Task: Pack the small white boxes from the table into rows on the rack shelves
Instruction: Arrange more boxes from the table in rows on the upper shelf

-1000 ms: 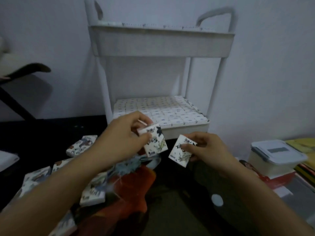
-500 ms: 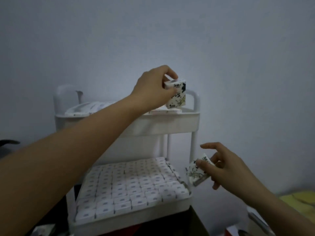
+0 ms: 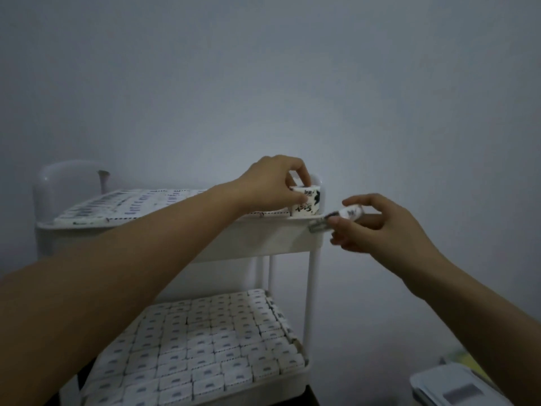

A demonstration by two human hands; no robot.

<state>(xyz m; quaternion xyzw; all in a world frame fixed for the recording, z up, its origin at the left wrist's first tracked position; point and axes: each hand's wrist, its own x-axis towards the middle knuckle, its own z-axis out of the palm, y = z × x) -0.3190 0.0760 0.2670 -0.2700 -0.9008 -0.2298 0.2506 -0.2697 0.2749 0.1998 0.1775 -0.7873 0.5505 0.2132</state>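
Head cam: my left hand (image 3: 272,183) pinches a small white printed box (image 3: 306,205) by its top at the white plastic rack (image 3: 278,238) top-shelf corner, right hand (image 3: 377,227) pinches a second white box (image 3: 349,213) just beside; I'd judge both light, crushable.

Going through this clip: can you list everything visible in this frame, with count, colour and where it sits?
rack: one, white, two shelves in view, against the wall
top-shelf boxes: many, white with dark print, in rows across the top shelf
lower-shelf boxes: many, white, packed in rows filling the lower shelf
left-hand box: one, white with black print, upright at the top shelf's right end
right-hand box: one, white, blurred, just off the top shelf's right corner
lidded container: one, whitish, bottom right corner
wall: grey, behind everything
left hand: grips the left-hand box from above
right hand: pinches the right-hand box
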